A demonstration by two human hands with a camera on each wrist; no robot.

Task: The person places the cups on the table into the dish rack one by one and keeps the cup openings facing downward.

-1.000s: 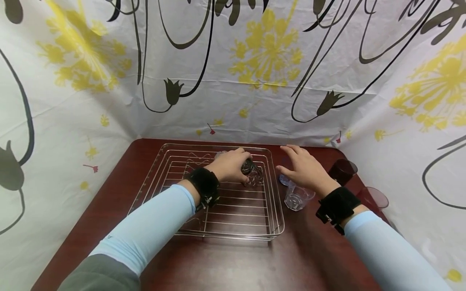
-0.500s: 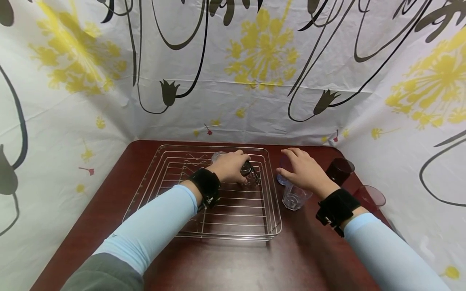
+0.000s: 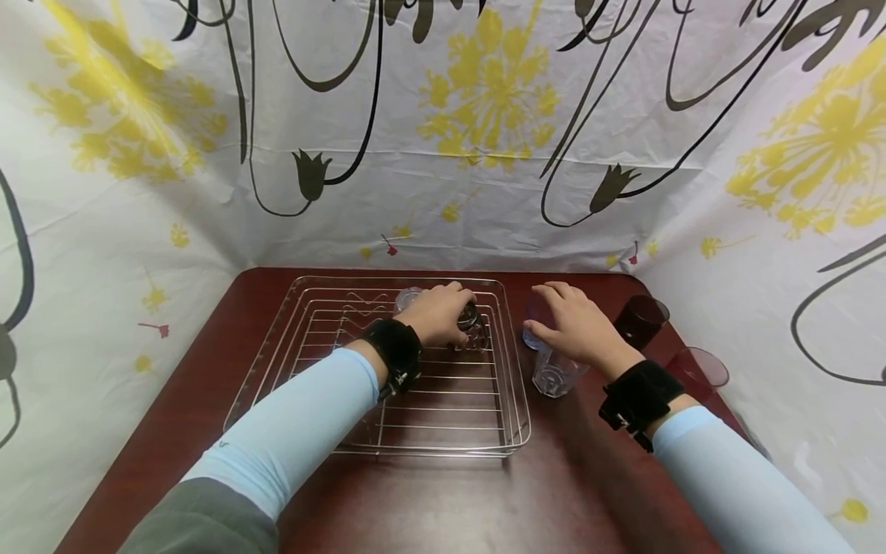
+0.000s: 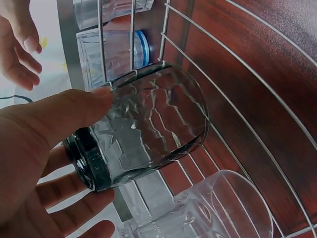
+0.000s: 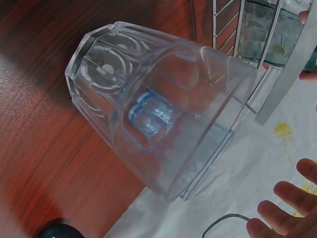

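My left hand [image 3: 436, 314] pinches dark glass [image 4: 153, 116] by base [image 4: 91, 159], probably freeing rim [image 4: 206, 116] for rack [image 3: 443, 451]; right hand [image 3: 577, 319], three o'clock, spread.

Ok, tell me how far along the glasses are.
Probably partway. Looks done: a clear glass sits in the rack. In hand: a smoky glass, gripped by the left hand at the rack. Apparently left: the blue glass, clear tumbler, dark tumbler and red glass outside the rack. The right hand, near them, holds nothing.
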